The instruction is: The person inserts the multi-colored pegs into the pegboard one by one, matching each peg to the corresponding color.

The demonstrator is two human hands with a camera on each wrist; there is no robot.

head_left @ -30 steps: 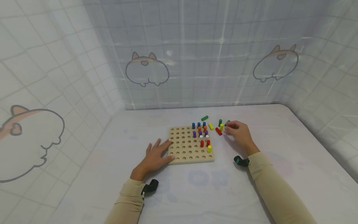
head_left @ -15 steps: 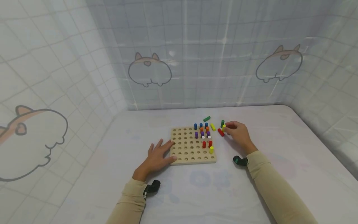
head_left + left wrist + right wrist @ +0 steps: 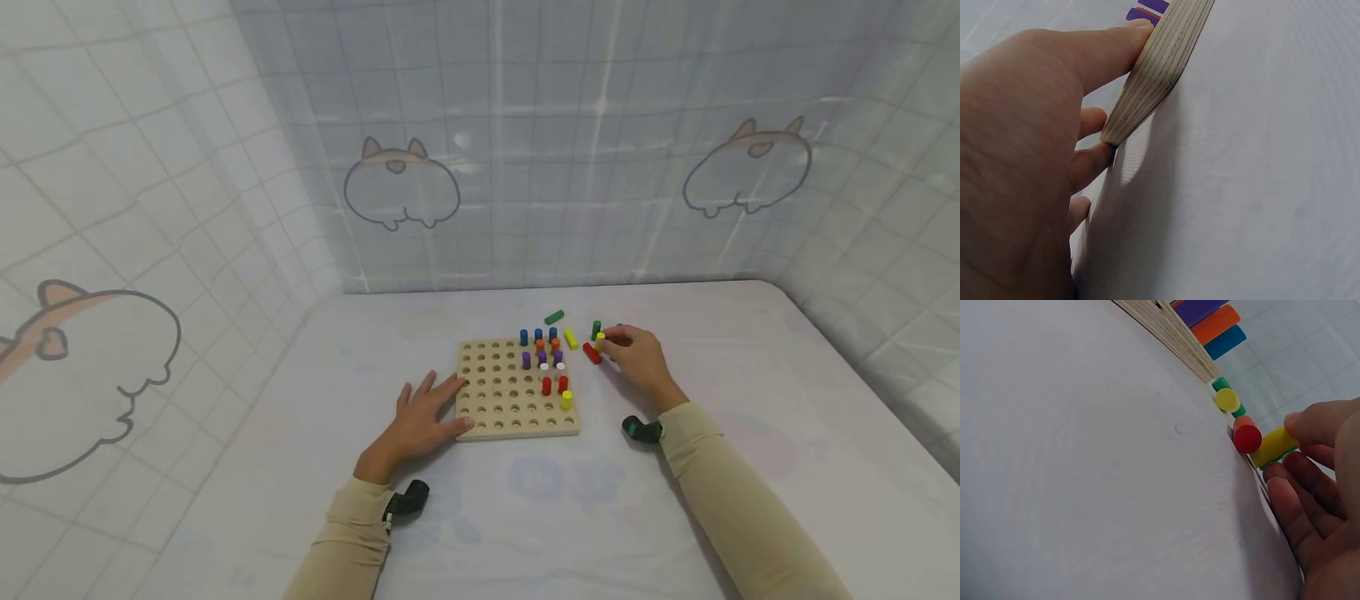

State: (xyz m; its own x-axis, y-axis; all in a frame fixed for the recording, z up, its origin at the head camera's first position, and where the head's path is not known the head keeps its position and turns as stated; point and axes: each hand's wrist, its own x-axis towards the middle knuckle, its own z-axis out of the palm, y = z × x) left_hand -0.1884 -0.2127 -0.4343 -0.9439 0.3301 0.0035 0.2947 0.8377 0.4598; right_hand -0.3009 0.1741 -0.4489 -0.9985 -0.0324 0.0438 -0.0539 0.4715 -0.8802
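Observation:
A square wooden pegboard point(image 3: 506, 402) lies flat on the table, its right side partly filled with upright blue, orange, purple, white, red and yellow pegs. My left hand point(image 3: 417, 423) rests on the board's left edge with spread fingers; in the left wrist view the thumb point(image 3: 1107, 56) touches the board's edge. To the right of the board, my right hand point(image 3: 639, 357) pinches the top of a standing yellow peg point(image 3: 1274, 447) between thumb and forefinger. That peg appears upright on the table. A red peg point(image 3: 1247, 436) lies just beside it.
Loose on the table near the board's far right corner are a green peg point(image 3: 554, 317), another yellow peg point(image 3: 572, 339) and an upright green peg point(image 3: 596, 330). A further green peg is mostly hidden behind the right hand. Printed curtains point(image 3: 525, 208) hang behind the table.
The right hand has come slightly left and its fingertips have closed on the standing yellow peg. The left hand stays on the board. The head view has shifted a little.

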